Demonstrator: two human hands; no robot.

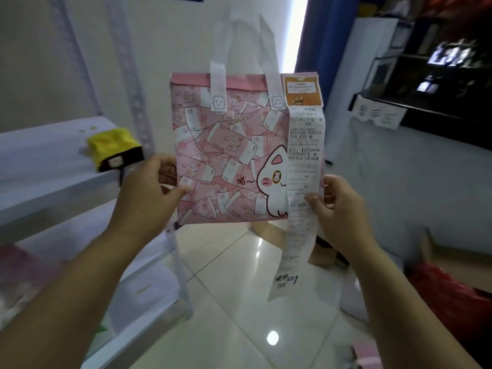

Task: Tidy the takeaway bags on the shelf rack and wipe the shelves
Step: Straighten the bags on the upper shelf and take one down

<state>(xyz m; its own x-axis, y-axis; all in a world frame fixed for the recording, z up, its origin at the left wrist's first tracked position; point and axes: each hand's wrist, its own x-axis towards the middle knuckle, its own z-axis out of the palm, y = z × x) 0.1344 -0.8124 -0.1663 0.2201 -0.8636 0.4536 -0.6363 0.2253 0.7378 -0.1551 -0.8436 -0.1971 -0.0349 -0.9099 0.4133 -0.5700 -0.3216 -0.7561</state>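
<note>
Holding a flat pink paper takeaway bag [229, 155] upright in mid-air, I have my left hand [149, 187] gripping its left edge with the thumb on the front. My right hand [338, 206] pinches the right edge together with a long white printed receipt [303, 161]. The bag is printed with banknotes and a white cartoon cat. Two white flat strap handles [218, 83] stand up from its top. The receipt hangs from an orange square sticker [302, 89] past the bottom edge. It all hovers beside the white metal shelf rack [53, 182], over the glossy tiled floor [239, 288].
</note>
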